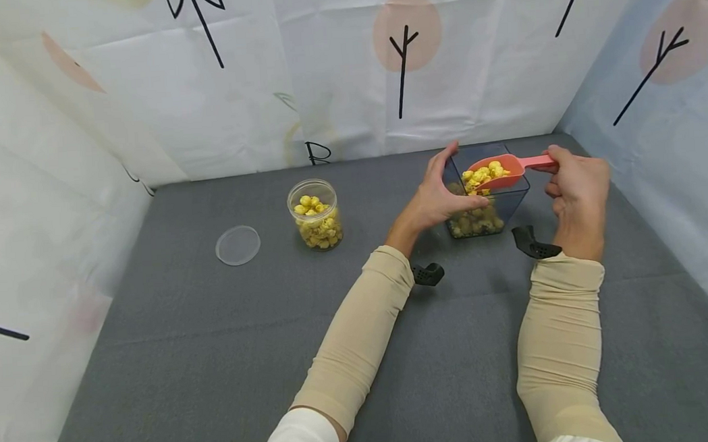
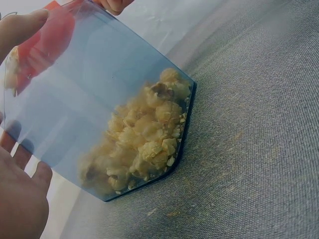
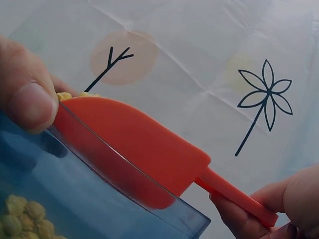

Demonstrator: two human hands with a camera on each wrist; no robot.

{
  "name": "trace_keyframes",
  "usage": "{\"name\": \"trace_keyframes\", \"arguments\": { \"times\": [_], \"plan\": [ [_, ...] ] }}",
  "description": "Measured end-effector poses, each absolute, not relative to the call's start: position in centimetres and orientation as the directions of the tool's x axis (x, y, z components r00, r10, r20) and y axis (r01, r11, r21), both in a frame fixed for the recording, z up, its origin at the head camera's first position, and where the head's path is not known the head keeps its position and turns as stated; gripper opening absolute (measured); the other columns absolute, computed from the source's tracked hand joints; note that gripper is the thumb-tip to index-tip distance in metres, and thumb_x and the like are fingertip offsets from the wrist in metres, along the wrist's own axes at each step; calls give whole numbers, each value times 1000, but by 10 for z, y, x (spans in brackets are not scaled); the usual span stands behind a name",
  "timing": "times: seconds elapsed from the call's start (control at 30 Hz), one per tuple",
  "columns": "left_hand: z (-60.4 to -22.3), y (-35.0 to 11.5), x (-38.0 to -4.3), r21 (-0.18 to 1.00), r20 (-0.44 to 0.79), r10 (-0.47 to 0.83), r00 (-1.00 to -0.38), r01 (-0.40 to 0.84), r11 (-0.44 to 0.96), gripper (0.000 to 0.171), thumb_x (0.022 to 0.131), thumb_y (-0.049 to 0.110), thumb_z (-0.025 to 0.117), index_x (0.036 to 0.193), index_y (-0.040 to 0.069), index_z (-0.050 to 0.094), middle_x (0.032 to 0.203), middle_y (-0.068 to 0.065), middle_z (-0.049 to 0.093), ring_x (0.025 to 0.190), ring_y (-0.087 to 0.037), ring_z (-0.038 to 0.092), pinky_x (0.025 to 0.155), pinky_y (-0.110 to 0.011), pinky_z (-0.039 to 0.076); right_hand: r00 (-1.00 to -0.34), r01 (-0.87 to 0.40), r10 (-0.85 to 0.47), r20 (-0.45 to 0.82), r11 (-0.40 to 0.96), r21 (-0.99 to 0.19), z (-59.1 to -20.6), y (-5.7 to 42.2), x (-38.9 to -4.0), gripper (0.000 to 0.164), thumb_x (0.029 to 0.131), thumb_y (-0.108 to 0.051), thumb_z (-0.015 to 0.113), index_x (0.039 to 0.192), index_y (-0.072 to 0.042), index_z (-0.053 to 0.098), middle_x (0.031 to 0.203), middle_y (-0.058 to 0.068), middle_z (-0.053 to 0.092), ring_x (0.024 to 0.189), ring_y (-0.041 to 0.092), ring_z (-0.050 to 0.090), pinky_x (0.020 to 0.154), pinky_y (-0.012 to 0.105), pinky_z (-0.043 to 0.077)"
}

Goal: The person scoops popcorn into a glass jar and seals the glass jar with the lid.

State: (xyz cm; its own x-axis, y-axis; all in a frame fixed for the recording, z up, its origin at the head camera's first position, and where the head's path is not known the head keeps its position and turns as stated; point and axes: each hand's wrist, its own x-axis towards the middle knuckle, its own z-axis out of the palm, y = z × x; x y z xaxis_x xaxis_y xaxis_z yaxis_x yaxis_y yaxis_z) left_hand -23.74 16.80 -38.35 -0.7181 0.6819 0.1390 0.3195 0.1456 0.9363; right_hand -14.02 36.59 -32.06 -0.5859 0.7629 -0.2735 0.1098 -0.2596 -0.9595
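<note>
My left hand (image 1: 440,192) grips a clear bluish square container (image 1: 507,210) by its left side, thumb along the near rim and fingers behind. Yellow popcorn (image 2: 144,137) is heaped at the bottom of this container, seen through its wall in the left wrist view. With thumb and fingers my right hand (image 1: 581,183) pinches the handle of a red-orange scoop (image 3: 129,144). The scoop is at the container's mouth, its blade partly below the rim and its handle out to the right. Popcorn pieces (image 1: 489,171) lie in the scoop.
Left of the container stands a round clear jar (image 1: 320,233), uncovered and filled with popcorn. A round translucent lid (image 1: 238,245) lies farther left on the grey tabletop (image 1: 217,364). Printed white cloth (image 1: 332,60) walls in the back and both sides.
</note>
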Motion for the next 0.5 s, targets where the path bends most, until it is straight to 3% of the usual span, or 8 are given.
{"name": "trace_keyframes", "arguments": {
  "times": [0.2,0.5],
  "plan": [
    [-383,168,-237,933,138,685,-715,327,153,111,79,34,88,162,41,15,165,10,20,157,-25,25,121,-50,36,-551,58,788,-273,-291,-955,-321,368,-138,19,97,-31,71,90,-14,75,66,-6,60,44,10,34,44,22,27],
    [-379,166,-239,929,110,702,-704,324,180,112,79,35,88,162,40,14,167,8,18,157,-25,24,120,-49,37,-547,18,788,-283,-327,-945,-321,371,-137,18,97,-28,70,89,-13,76,58,-5,59,41,10,36,43,20,32]
  ]
}}
